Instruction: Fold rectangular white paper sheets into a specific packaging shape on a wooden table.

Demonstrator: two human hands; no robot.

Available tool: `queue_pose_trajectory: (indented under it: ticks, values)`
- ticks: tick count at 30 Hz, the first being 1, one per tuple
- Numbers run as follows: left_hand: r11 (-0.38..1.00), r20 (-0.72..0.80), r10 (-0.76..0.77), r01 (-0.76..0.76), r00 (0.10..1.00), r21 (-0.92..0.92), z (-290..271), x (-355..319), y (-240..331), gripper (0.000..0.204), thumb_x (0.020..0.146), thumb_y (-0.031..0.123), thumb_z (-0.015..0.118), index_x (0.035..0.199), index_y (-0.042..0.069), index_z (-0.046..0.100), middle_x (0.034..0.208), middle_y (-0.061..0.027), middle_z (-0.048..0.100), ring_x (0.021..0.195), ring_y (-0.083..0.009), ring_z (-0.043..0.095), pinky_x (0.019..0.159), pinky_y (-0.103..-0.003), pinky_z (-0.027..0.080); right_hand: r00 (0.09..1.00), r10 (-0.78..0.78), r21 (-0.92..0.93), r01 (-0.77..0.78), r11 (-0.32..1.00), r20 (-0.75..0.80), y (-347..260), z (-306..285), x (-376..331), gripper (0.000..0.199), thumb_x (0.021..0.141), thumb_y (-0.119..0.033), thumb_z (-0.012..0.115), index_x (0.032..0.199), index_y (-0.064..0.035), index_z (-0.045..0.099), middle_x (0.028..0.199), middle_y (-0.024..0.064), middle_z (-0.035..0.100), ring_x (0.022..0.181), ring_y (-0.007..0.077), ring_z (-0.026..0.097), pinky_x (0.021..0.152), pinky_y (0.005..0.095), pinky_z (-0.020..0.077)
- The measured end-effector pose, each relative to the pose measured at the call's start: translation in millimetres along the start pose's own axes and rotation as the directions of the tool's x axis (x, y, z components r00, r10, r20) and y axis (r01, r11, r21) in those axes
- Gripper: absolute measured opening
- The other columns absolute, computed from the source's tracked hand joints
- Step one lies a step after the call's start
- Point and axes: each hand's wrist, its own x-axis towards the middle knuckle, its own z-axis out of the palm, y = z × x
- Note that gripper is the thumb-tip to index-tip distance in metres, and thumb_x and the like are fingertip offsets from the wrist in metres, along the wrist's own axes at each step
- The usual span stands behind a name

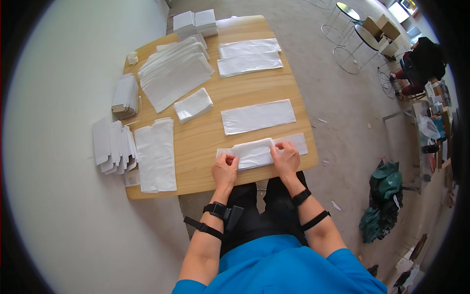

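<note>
In front of me near the table's close edge lies a folded white sheet (253, 153), thin and slightly crinkled. My left hand (225, 170) pinches its left end, fingers closed. At the opposite end my right hand (285, 158) grips the sheet's right edge between thumb and fingers. Under it, a flat translucent white strip (297, 141) shows beyond my right hand. Just past these lies another long folded white sheet (258, 116), and two more overlapping white sheets (249, 62) rest farther back. A small folded white packet (193, 105) sits left of them.
The wooden table (200, 142) carries a fanned stack of white sheets (176, 73), a tall white sheet pile (155, 154), white boxes (196, 22) and flattened cartons (113, 144) along its left. Green and black bags (384, 201) lie on the floor at right. A person (423, 61) sits far right.
</note>
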Motion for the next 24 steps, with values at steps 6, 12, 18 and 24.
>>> queue_pose_trajectory:
  ticks: [6,12,18,24]
  values:
    - [0.972,-0.061,0.027,-0.04,0.998,-0.23,-28.3,-7.9,-4.3,0.015,0.086,0.016,0.066,0.092,0.002,0.065,0.074,-0.0043,0.063,0.06,-0.0131,0.056,0.058,-0.03,0.047,0.949,-0.146,0.526,-0.024,0.85,0.278,-59.0,8.9,-14.5,0.011,0.082,-0.003,0.06,0.09,0.0005,0.066,0.083,0.0159,0.066,0.074,0.0299,0.066,0.068,0.0373,0.0519]
    - [0.927,-0.017,0.356,-0.35,0.934,0.134,-45.2,-20.4,-7.8,0.02,0.079,0.009,0.068,0.097,0.003,0.06,0.094,-0.0096,0.056,0.076,-0.0208,0.057,0.068,-0.033,0.048,0.92,-0.221,0.522,0.021,0.853,0.324,-28.6,58.0,-24.8,0.015,0.083,0.003,0.058,0.095,0.0026,0.065,0.083,0.0121,0.068,0.075,0.0173,0.067,0.069,0.0274,0.0529]
    - [0.941,0.006,0.306,-0.304,0.952,0.146,-37.2,-22.9,-26.6,0.018,0.078,0.008,0.068,0.092,0.003,0.058,0.096,-0.0111,0.054,0.087,-0.028,0.056,0.076,-0.037,0.046,0.931,-0.226,0.475,0.066,0.877,0.286,-31.3,66.1,-29.6,0.018,0.081,0.007,0.055,0.094,0.0023,0.065,0.082,0.0117,0.068,0.077,0.0183,0.068,0.071,0.0281,0.0537]
    - [0.942,-0.038,0.316,-0.308,0.948,0.135,-41.9,-31.8,-12.2,0.017,0.078,0.013,0.07,0.089,0.006,0.059,0.099,-0.0089,0.054,0.093,-0.0283,0.053,0.081,-0.039,0.042,0.934,-0.214,0.476,0.056,0.878,0.286,-28.5,67.0,-27.8,0.018,0.081,0.006,0.055,0.094,0.0017,0.066,0.083,0.0127,0.069,0.077,0.02,0.069,0.071,0.0291,0.0539]
